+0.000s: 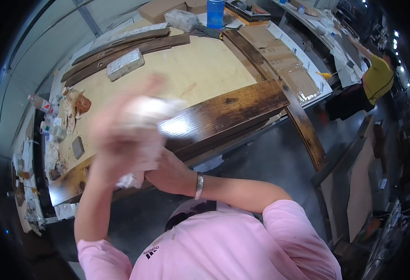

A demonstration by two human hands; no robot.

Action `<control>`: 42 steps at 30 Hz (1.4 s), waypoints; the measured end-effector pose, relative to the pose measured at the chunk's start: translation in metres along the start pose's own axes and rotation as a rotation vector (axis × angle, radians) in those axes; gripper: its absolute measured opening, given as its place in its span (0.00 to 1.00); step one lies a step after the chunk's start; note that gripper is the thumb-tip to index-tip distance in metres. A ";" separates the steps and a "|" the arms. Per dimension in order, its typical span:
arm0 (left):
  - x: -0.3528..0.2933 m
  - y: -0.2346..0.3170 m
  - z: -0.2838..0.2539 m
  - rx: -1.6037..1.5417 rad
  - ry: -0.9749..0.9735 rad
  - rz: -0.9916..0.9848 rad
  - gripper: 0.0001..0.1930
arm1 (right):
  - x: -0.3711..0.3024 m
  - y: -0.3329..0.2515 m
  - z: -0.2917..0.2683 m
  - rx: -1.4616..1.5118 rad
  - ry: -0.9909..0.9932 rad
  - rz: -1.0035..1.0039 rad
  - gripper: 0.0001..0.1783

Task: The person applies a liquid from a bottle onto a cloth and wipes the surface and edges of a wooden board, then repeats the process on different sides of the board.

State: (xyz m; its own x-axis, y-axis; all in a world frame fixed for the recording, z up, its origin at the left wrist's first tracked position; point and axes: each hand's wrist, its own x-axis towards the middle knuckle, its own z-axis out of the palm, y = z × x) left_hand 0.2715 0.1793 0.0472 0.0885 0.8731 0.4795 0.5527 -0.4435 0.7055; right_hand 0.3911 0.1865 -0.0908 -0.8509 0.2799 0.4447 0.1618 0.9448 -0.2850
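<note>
In front of me a crumpled white cloth (145, 151) is bunched between my hands, above the near edge of a long dark-brown stained board (233, 105). My left hand (116, 135) is smeared by motion but closed around the cloth, one finger or thumb pointing up. Against the cloth's lower right side is my right hand (170, 173), a silvery band around its wrist; its fingers are hidden behind the cloth. The board lies along the table's near edge, its glossy wood grain catching a bright reflection.
A wrapped block (125, 64) and several brown planks (130, 51) lie on the pale table (205, 65). Bottles (50, 129) and a grey block (78, 147) are at left, a blue container (215, 14) at the back. Another plank (307, 135) juts out right; a person (377, 79) works beyond.
</note>
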 end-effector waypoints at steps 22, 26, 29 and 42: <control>0.036 -0.016 0.092 0.461 -0.620 0.412 0.24 | 0.010 -0.013 0.038 1.015 0.184 0.234 0.17; 0.026 -0.014 0.065 0.467 -0.770 0.328 0.26 | -0.002 -0.007 0.041 0.743 0.357 0.239 0.16; 0.023 -0.021 0.071 0.472 -0.749 0.311 0.24 | 0.005 -0.010 0.050 0.718 0.353 0.211 0.16; 0.052 -0.013 0.130 0.357 -0.666 0.417 0.26 | -0.001 -0.008 0.076 1.571 0.318 0.205 0.09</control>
State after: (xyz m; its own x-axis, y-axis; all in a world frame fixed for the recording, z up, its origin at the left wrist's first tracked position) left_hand 0.3767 0.2571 -0.0051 0.7477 0.6397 0.1783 0.5848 -0.7614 0.2797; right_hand 0.3524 0.1654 -0.1533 -0.7153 0.5839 0.3839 -0.5620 -0.1542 -0.8126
